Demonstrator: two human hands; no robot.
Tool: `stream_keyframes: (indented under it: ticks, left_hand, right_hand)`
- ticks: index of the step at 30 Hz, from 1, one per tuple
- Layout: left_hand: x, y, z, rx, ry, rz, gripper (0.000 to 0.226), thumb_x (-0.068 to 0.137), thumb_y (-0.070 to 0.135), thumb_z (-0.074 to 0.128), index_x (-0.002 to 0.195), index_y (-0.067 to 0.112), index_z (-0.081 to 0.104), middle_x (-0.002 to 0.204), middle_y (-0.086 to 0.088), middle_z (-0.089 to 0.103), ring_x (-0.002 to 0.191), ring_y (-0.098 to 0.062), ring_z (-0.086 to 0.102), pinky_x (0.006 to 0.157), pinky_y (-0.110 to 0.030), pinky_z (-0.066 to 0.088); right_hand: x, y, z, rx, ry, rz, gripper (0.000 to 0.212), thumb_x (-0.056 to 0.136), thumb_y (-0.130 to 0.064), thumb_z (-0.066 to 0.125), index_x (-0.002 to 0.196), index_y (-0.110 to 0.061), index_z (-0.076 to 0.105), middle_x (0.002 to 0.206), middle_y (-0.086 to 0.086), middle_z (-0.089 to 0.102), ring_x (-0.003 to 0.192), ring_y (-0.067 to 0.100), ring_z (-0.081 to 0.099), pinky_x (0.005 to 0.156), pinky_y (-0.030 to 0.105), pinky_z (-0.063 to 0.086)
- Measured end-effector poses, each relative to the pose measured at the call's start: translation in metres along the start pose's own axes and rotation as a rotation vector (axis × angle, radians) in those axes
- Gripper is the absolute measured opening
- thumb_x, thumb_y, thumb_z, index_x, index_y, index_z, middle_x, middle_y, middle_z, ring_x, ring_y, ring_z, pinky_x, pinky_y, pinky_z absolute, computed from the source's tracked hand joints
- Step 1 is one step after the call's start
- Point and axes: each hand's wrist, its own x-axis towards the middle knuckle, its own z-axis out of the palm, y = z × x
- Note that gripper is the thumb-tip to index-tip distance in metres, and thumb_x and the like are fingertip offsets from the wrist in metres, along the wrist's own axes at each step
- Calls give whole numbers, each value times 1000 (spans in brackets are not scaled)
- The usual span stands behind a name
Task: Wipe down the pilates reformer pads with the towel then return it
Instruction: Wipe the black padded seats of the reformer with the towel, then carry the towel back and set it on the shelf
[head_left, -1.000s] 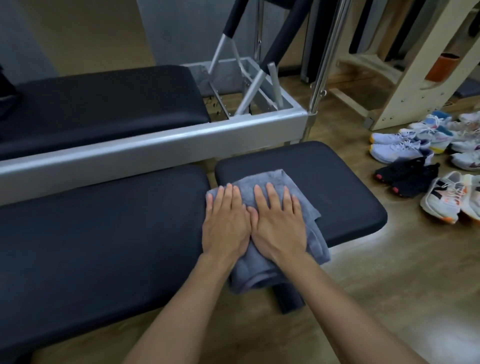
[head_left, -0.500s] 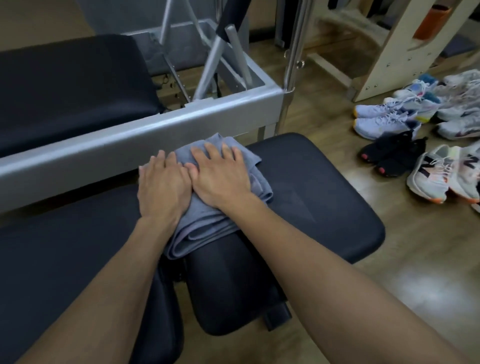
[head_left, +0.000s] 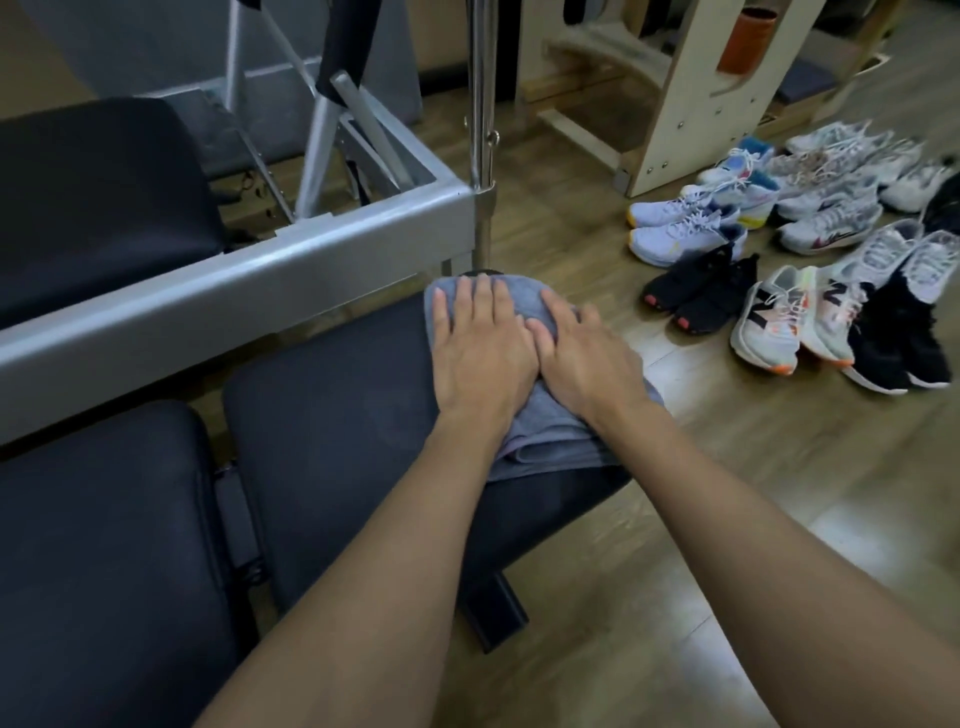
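Two hands, left hand (head_left: 480, 353) and right hand (head_left: 587, 358), lie flat side by side with straight fingers, pressing a grey towel (head_left: 550, 441) onto the far right corner of the short black pad (head_left: 332, 415). The towel overhangs that pad's right edge, so pushing further could slide it off. Half a second earlier it covered the pad's far left corner.

1. A wooden floor (head_left: 727, 467) fills the right side.
2. Sneakers lie on it in a loose cluster: a white pair (head_left: 685, 228), a black pair (head_left: 701, 291) just in front, and a white pair marked "N" (head_left: 774, 322) beside those.
3. Behind them stands a pale wooden frame (head_left: 691, 104) holding an orange roll (head_left: 745, 41).
4. A chrome pole (head_left: 480, 104) stands upright.
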Motion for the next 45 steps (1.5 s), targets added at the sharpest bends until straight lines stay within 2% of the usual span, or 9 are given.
stream_keyframes:
  ticks: [9,13,16,23,28,31,34,40,45]
  left_hand:
    - [-104,16,-14,-96,-50,-39,69,95,45,10,153,11,28,162,-5,24,152,-19,10,121,-55,1]
    - [-148,-10,-27,-103,-133,-103,75,90,48,-5,155,19,21,165,3,10,152,-17,-6,120,-54,-6]
    - [-172,-51,-40,-173,-73,-211,55,102,43,20,153,25,26,166,2,2,152,-16,-8,123,-45,-1]
    - [-179,-90,-97,-714,341,-696,63,83,13,69,141,19,45,153,-4,31,136,-28,37,109,-39,36]
    - [-163,-99,-120,-1144,328,-1107,97,72,32,83,150,13,29,150,-16,39,131,-34,47,105,-43,43]
    - [-160,-112,-146,-1458,301,-1269,80,62,48,84,123,4,58,115,-17,68,99,-33,68,93,-45,54]
    - [-162,-126,-183,-1544,345,-1068,49,66,48,81,98,13,70,87,-7,75,80,-25,73,82,-40,59]
    - [-221,-147,-277,-1351,593,-377,14,85,36,70,97,32,64,93,8,72,91,-10,69,77,-26,54]
    - [-291,-139,-343,-1319,440,56,21,86,37,70,106,32,65,101,8,73,94,-6,69,74,-19,54]
  right_hand:
    - [-112,-1,-8,-219,79,38,61,95,-53,14,146,-29,37,146,11,43,125,36,45,96,50,35]
    - [-156,-34,1,-266,183,-56,53,95,-45,26,120,-17,63,111,12,65,98,36,59,78,50,42]
    - [-175,-72,15,-246,246,-132,38,93,-41,38,104,-17,66,93,8,65,82,32,60,69,47,43]
    - [-159,-126,21,-152,193,-273,18,86,-36,70,93,-20,67,89,4,66,83,27,64,65,46,46]
    - [-148,-134,9,81,152,-253,34,102,-41,34,127,-27,52,124,-1,56,105,19,50,86,38,41]
    - [-155,-161,-21,269,224,-272,35,102,-40,38,129,-25,55,125,0,56,105,20,49,89,41,42]
    - [-170,-193,-54,467,294,-306,31,100,-35,48,126,-23,59,119,0,59,104,19,49,91,41,44]
    - [-241,-218,-122,882,375,-439,32,88,-47,62,118,-37,61,112,-16,59,107,0,56,90,11,40]
    - [-310,-214,-148,1334,62,-132,71,71,-73,61,131,-35,53,128,-3,61,111,8,60,91,28,49]
